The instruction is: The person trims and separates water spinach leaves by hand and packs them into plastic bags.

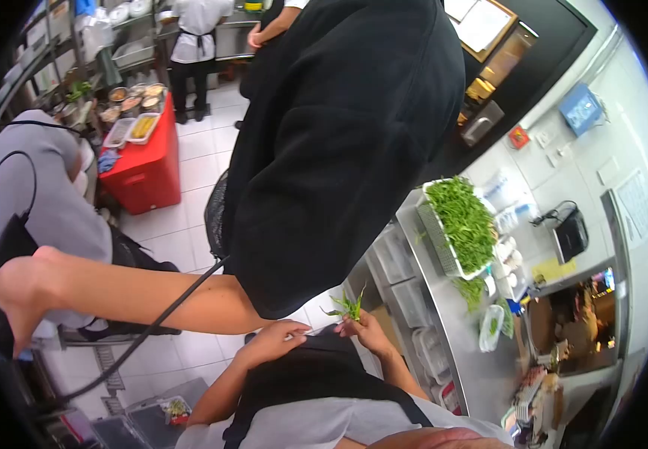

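Near the bottom centre, in front of the black apron (305, 367), my right hand (365, 333) is closed on a small bunch of green leaves (348, 305), which sticks up past the fingers. To its left, my left hand (277, 340) is held at waist height with its fingers loosely bent; whether anything small lies between them cannot be made out. The two hands are apart. A white basket (444, 238) heaped with leafy greens (462, 224) stands on the steel counter (444, 310) to the right, with loose greens (471, 292) beside it.
A person in a black sleeve (331, 150) stands very close, a bare forearm (152, 299) reaching left. Someone in grey (47, 179) bends at the left. A red cooler (144, 168) holds food trays. Plastic containers (412, 303) sit under the counter; an oval tub (491, 328) lies on it.
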Demonstrator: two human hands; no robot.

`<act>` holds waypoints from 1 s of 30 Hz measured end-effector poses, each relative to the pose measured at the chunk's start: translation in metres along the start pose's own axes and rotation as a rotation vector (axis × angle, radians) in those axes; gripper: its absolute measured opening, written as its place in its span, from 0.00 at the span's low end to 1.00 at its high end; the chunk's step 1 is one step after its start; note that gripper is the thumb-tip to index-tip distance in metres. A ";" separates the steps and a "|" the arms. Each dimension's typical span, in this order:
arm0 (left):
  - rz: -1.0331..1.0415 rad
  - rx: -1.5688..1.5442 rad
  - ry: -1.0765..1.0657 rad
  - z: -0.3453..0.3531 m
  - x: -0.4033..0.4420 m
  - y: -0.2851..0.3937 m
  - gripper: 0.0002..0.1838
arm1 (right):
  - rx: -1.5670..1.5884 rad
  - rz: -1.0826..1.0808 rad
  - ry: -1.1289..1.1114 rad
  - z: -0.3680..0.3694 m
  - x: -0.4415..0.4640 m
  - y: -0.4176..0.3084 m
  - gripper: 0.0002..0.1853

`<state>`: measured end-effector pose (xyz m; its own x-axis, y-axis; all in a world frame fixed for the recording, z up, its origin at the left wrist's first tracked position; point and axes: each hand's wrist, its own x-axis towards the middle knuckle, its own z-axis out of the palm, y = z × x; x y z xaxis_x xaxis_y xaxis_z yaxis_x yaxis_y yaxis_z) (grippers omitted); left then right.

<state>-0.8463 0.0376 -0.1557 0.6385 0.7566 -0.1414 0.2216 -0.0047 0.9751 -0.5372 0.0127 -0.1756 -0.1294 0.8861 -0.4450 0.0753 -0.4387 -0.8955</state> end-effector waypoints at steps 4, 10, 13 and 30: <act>-0.068 -0.087 0.092 -0.011 -0.012 -0.014 0.17 | 0.000 0.092 0.029 -0.007 -0.014 0.015 0.10; -0.081 -0.151 0.141 -0.020 -0.018 -0.037 0.16 | 0.042 0.182 0.172 -0.019 -0.041 0.057 0.11; -0.086 -0.059 0.117 -0.007 -0.014 -0.089 0.17 | -0.033 0.302 0.316 -0.042 -0.054 0.091 0.11; 0.118 0.151 0.253 -0.002 -0.009 -0.138 0.20 | -0.265 0.669 0.540 -0.067 -0.130 0.149 0.10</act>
<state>-0.8840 0.0323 -0.2890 0.4670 0.8835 0.0361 0.2763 -0.1846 0.9432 -0.4430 -0.1578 -0.2508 0.5003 0.4365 -0.7478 0.2024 -0.8987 -0.3891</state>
